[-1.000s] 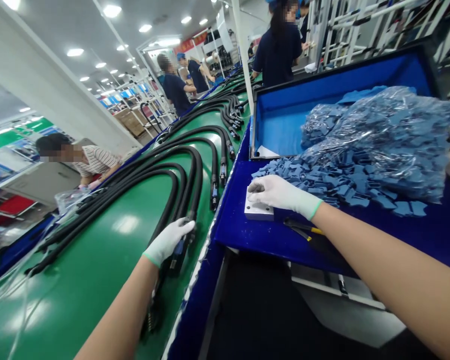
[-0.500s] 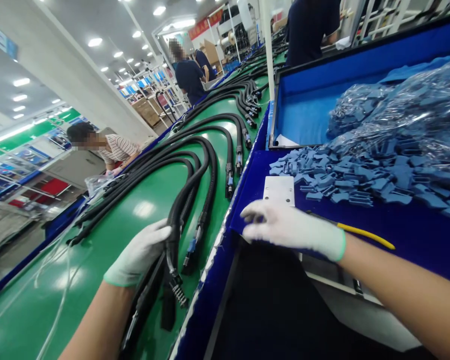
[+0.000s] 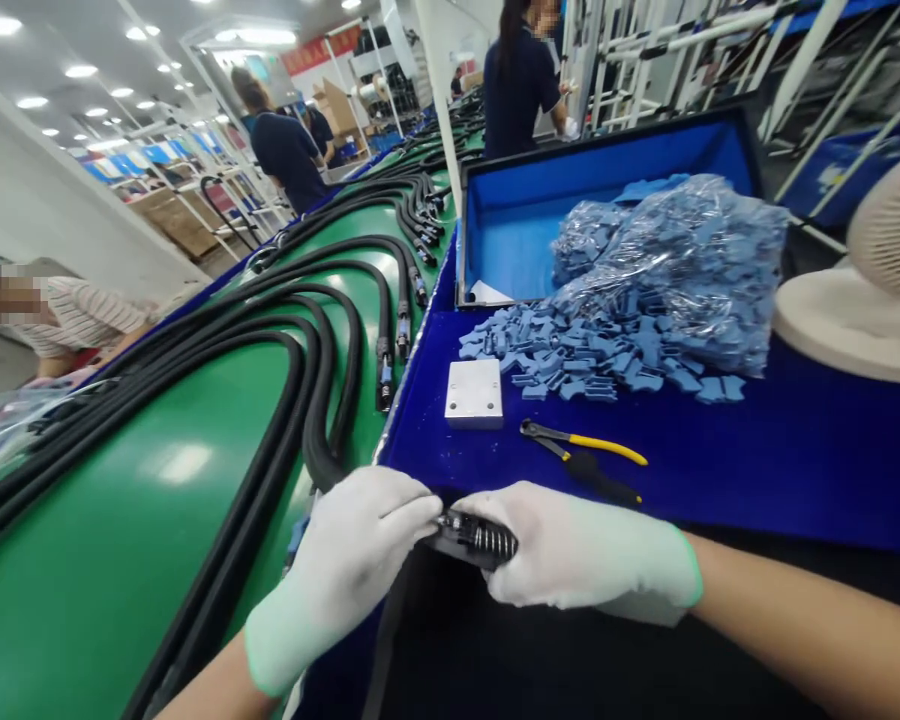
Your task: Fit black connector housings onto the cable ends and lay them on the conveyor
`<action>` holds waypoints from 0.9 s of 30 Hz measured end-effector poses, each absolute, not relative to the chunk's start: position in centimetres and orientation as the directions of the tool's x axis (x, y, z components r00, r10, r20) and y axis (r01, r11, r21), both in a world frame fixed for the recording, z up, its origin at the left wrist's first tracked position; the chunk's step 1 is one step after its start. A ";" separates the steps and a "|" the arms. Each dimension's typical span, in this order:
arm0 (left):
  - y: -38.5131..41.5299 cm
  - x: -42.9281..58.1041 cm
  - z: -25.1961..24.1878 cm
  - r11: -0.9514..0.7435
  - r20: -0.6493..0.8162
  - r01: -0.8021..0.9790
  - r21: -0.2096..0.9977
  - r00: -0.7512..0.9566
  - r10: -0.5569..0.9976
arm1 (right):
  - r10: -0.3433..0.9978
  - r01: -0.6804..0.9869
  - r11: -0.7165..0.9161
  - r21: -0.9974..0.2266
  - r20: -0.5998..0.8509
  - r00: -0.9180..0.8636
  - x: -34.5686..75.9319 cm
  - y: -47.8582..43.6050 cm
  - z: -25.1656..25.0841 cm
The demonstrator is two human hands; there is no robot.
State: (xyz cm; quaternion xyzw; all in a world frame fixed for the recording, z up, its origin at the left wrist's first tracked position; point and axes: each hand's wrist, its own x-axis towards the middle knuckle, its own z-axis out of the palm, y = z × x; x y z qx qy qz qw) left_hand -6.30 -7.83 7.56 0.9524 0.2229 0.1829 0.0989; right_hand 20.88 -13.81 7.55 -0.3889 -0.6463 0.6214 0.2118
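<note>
My left hand (image 3: pixel 356 545), in a white glove, is closed around a thick black corrugated hose (image 3: pixel 319 435) near its end. The gloved right hand (image 3: pixel 562 540) is closed on the hose's end fitting (image 3: pixel 487 540), a dark piece with a metal spring coil showing. Both hands hold this end at the edge of the blue work surface, and the fingers hide part of it. Just beyond lie yellow-and-black-handled pliers (image 3: pixel 570 440) and a silver metal block (image 3: pixel 474 393). Farther off is a heap of small blue plastic clips (image 3: pixel 592 350).
More black hoses (image 3: pixel 292 370) curve over the green conveyor belt (image 3: pixel 172 500) at left. A blue bin (image 3: pixel 506 235), a clear bag of blue clips (image 3: pixel 690 250) and a beige fan (image 3: pixel 855 310) stand at right. Several people work along the line.
The left hand has carried the hose end off the belt to the right, and the right hand now grips its fitting. The view has turned right, revealing the fan and pliers.
</note>
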 end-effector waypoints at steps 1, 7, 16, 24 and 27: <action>-8.0 -5.6 7.1 -0.827 0.295 0.432 0.360 0.788 0.540 | 0.790 0.318 -0.043 -0.947 -0.227 -0.569 22.0 -14.0 7.7; -8.1 -1.4 7.2 -0.192 -0.050 0.657 0.729 0.332 0.942 | 0.999 0.967 0.040 -0.251 -0.026 -0.048 26.8 -14.6 4.4; -5.4 1.5 9.0 0.075 -0.204 0.376 0.924 0.318 0.926 | 0.997 0.593 0.049 -0.804 0.002 -0.080 26.5 -13.5 4.7; -5.2 2.0 9.9 0.013 -0.142 0.385 0.923 0.307 0.941 | 0.945 0.198 0.264 -0.944 0.212 -0.248 23.0 -13.3 8.3; -5.2 2.1 9.6 0.012 -0.138 0.387 0.922 0.298 0.944 | 0.955 0.220 0.228 -0.948 0.174 -0.241 23.2 -13.3 7.7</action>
